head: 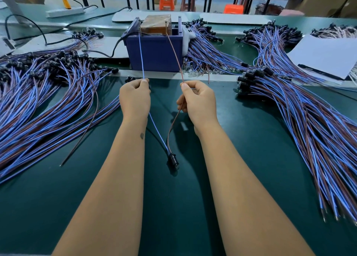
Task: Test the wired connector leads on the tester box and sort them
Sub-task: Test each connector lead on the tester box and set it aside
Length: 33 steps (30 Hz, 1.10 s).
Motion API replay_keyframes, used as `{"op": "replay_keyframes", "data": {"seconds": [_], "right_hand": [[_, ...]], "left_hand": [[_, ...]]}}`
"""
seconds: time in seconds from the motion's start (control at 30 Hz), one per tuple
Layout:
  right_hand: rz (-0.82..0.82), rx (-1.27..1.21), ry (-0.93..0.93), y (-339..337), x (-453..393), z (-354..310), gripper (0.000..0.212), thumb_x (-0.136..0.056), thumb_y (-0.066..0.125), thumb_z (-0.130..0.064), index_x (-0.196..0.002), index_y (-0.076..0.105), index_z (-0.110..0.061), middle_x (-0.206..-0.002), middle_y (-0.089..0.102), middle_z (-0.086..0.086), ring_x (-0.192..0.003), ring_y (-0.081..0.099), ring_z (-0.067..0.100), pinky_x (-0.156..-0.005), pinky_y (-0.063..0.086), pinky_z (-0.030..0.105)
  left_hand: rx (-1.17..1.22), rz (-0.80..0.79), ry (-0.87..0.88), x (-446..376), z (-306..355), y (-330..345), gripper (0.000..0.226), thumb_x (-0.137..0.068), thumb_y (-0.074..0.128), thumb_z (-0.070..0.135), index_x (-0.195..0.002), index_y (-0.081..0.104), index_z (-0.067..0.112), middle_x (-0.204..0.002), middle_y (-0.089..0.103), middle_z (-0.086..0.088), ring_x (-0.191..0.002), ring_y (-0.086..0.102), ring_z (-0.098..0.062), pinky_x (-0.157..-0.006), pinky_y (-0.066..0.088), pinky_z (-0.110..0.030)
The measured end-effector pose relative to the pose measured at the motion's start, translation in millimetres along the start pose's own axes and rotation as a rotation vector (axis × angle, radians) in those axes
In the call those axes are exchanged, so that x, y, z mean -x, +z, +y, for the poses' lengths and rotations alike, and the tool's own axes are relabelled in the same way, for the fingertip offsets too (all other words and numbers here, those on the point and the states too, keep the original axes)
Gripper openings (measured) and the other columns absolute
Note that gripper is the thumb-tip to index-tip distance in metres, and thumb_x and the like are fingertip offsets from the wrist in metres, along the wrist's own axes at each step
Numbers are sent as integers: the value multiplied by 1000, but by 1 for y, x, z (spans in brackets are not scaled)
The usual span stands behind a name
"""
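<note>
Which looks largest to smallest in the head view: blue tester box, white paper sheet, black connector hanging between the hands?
1. blue tester box and white paper sheet: similar apparent size, not ranked.
2. black connector: clearly smallest, though nearest the camera.

Blue wire (141, 56) in left hand (134, 98), brown wire (174, 56) in right hand (199, 101).
</note>
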State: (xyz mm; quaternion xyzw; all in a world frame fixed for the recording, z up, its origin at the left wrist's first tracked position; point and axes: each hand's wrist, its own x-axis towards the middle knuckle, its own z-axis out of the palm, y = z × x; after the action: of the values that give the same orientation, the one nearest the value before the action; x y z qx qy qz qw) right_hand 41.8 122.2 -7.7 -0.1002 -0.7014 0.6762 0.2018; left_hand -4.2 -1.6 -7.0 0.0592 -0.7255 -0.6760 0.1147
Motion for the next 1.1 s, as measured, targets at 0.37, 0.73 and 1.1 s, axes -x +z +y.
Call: {"op": "replay_keyframes", "data": {"seconds": [0.37,0.73,1.1], "right_hand": [[-6,10,2,0,1,0,14,-98,53,-14,-85,60,-16,-53,60,-2,-46,53,10,-47,42,19],[-9,28,6,0,1,-2,14,-98,52,-14,-87,61,-17,-54,60,0,-46,54,9,-47,44,19],[-9,36,13,0,2,-3,17,-98,53,-14,-84,59,-20,-52,60,-2,-47,54,10,-47,44,19]], "left_hand": [[8,0,-21,-3,-1,1,33,-94,51,16,-64,60,26,-59,44,2,-51,29,-16,-52,29,-29],[19,10,-36,-5,-1,1,31,-94,51,15,-70,66,29,-56,48,7,-50,30,-15,-50,27,-28],[17,-5,-17,-7,-3,1,31,-95,52,18,-65,53,23,-61,43,1,-52,29,-15,-50,26,-27]]}}
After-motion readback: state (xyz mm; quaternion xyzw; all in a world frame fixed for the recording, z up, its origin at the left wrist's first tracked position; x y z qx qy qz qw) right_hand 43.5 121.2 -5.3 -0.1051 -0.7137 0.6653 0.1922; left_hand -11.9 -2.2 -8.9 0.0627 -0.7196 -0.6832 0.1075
